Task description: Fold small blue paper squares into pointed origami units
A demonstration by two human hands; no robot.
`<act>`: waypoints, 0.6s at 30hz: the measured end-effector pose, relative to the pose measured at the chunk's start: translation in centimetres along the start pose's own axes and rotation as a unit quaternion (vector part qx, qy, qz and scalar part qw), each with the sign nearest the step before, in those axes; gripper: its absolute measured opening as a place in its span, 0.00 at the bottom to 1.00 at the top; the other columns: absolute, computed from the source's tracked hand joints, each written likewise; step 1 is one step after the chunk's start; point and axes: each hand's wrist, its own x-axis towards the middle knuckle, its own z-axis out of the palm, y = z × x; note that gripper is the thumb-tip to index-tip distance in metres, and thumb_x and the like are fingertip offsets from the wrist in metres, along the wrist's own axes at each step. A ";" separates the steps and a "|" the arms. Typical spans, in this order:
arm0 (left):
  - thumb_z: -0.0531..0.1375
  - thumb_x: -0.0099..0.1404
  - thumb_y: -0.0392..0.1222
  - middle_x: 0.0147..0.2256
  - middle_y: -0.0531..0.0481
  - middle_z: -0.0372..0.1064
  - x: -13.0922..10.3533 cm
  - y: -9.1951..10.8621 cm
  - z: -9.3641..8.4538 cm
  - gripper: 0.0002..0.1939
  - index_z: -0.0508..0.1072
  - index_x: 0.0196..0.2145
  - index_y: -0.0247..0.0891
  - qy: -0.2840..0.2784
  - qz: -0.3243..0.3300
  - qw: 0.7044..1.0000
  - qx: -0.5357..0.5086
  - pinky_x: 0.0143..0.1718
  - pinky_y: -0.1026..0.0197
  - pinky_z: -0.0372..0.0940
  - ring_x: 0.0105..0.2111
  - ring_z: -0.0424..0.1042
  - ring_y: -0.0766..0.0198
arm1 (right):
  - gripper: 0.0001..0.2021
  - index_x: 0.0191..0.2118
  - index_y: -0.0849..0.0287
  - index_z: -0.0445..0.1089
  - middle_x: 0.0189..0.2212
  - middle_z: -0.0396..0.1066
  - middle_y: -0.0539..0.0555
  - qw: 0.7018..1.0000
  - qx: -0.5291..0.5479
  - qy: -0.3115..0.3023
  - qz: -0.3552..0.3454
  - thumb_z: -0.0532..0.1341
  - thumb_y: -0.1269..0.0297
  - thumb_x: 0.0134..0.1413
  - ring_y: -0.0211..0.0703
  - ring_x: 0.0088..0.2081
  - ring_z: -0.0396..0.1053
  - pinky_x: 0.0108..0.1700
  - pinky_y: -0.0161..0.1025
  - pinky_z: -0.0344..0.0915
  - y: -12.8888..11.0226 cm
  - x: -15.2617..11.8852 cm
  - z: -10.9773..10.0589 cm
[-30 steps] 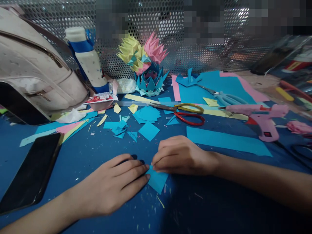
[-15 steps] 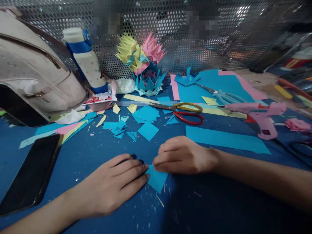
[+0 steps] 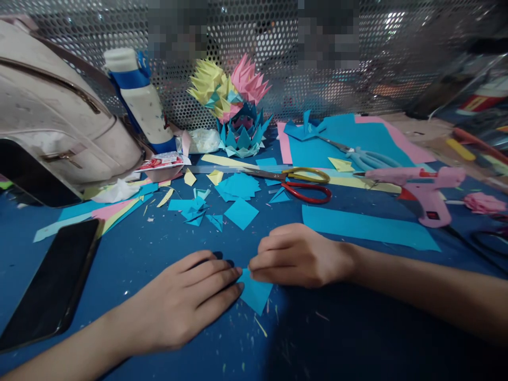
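Note:
A small blue paper piece lies on the dark blue table, one corner pointing down. My left hand rests flat at its left side, fingers stretched out and fingertips on its edge. On the paper's upper right, my right hand is closed, its fingers curled and pressed onto the paper; the thumb is hidden. Just beyond the hands lie a blue paper square, a pile of blue squares and some small folded blue pieces.
Scissors lie behind the squares. A pink glue gun and a blue strip are at right, with pliers farther back. Paper flowers stand by the mesh. A phone, bottle and bag are at left.

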 end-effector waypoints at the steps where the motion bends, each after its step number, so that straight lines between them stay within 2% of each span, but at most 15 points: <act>1: 0.41 0.77 0.34 0.54 0.43 0.71 0.0 0.0 0.0 0.21 0.71 0.56 0.31 -0.001 0.001 1.000 0.000 0.57 0.50 0.60 0.52 0.68 0.54 | 0.11 0.42 0.57 0.73 0.42 0.77 0.50 1.000 -0.002 -0.002 -0.002 0.52 0.71 0.68 0.40 0.39 0.71 0.33 0.40 0.63 0.0 0.0 0.0; 6: 0.42 0.77 0.34 0.54 0.43 0.71 0.0 -0.1 0.2 0.21 0.71 0.56 0.31 -0.005 0.005 1.000 0.008 0.58 0.51 0.58 0.53 0.68 0.55 | 0.11 0.42 0.57 0.73 0.43 0.77 0.50 1.000 -0.011 -0.017 -0.001 0.52 0.71 0.69 0.39 0.40 0.70 0.35 0.40 0.61 0.2 0.0 0.0; 10: 0.41 0.77 0.34 0.56 0.44 0.69 -0.1 0.0 0.1 0.22 0.69 0.58 0.31 -0.021 0.015 1.000 0.009 0.60 0.51 0.55 0.54 0.67 0.55 | 0.08 0.43 0.59 0.71 0.43 0.75 0.49 0.999 0.027 -0.024 0.011 0.54 0.65 0.69 0.39 0.39 0.68 0.34 0.41 0.58 0.3 -0.1 0.1; 15: 0.41 0.77 0.34 0.53 0.43 0.70 0.0 0.1 0.0 0.21 0.68 0.58 0.31 -0.025 0.000 1.000 -0.004 0.60 0.50 0.55 0.53 0.67 0.55 | 0.08 0.42 0.58 0.71 0.43 0.73 0.48 0.995 0.045 -0.076 0.041 0.56 0.61 0.68 0.40 0.39 0.63 0.35 0.42 0.55 0.3 0.4 -0.8; 18: 0.42 0.77 0.35 0.51 0.42 0.70 0.2 0.1 0.0 0.21 0.67 0.58 0.31 -0.034 -0.008 0.999 -0.016 0.59 0.49 0.55 0.51 0.67 0.54 | 0.10 0.37 0.56 0.70 0.39 0.70 0.48 0.988 0.041 -0.142 0.055 0.56 0.60 0.68 0.41 0.39 0.60 0.37 0.43 0.53 0.1 1.3 -2.0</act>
